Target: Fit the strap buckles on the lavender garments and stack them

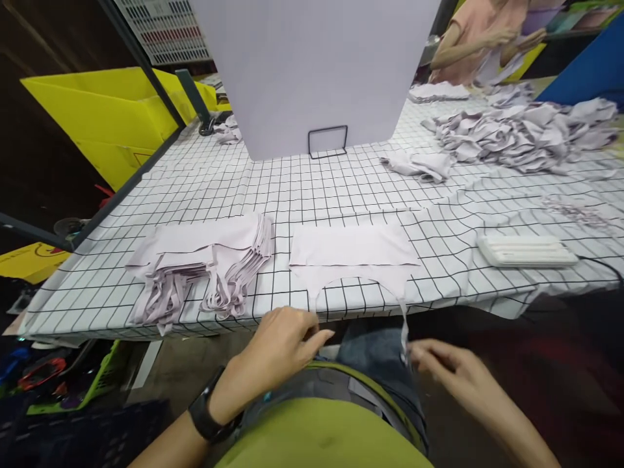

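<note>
- A pale lilac fabric piece with two thin straps [351, 250] lies flat near the front edge of the table, its straps hanging over the edge toward the person.
- The left hand [280, 344], with a black watch on the wrist, sits just below the table edge; its fingers are pinched narrow at the end of the left strap.
- The right hand [446, 367] is below the edge as well, fingertips closed on the end of the right strap, which dangles from the piece above.
- Left of the flat piece, near but apart, rests one neat stack of the same lilac pieces [205, 260], straps trailing toward the edge.
- The surface is a table covered by a white cloth with a black grid [341, 188].
- One loose heap of crumpled lilac pieces [526, 133] lies far right; one white flat device with a cable [526, 250] sits on the right.
- One upright pale board [316, 65] stands mid-table; one yellow bin [107, 110] is on the left.
- One other person in a pink top [480, 32] works at the far end.
</note>
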`<state>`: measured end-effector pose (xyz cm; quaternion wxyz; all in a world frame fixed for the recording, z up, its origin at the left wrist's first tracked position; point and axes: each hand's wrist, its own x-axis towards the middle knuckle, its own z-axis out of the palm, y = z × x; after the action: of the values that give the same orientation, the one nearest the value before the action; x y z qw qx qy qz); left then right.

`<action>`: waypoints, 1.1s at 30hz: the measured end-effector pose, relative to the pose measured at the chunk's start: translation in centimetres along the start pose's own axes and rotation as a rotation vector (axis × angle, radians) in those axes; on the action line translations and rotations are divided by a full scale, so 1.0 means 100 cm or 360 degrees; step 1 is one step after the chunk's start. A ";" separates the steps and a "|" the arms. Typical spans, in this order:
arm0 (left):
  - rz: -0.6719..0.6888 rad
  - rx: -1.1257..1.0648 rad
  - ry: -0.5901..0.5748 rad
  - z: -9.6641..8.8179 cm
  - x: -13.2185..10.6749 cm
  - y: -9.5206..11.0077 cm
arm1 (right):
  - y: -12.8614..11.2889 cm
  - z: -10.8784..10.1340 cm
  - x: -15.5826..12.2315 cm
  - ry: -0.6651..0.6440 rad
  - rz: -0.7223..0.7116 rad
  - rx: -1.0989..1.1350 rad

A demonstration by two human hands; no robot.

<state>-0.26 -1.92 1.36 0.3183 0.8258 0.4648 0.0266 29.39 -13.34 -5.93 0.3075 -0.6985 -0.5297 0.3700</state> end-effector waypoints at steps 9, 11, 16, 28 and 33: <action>0.0783 0.0264 0.0332 0.016 0.133 0.032 | -0.045 -0.013 0.106 0.1010 -0.0172 -0.0455; 0.0847 0.0349 0.0169 0.021 0.149 0.037 | -0.047 -0.020 0.126 0.1030 -0.0208 -0.0521; 0.0898 0.0390 -0.0035 0.032 0.149 0.043 | -0.031 -0.028 0.107 0.1231 -0.0170 -0.0554; 0.0926 0.0543 0.0147 0.065 0.145 0.050 | -0.019 0.047 0.047 0.0971 -0.0034 0.0201; 0.0937 0.0596 0.0204 0.068 0.144 0.048 | -0.007 0.053 0.052 0.0910 0.0047 0.0402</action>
<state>13.82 4.25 -5.07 0.1104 0.9651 0.2226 0.0832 25.45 -7.93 -9.18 0.5229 -0.7382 -0.3613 0.2260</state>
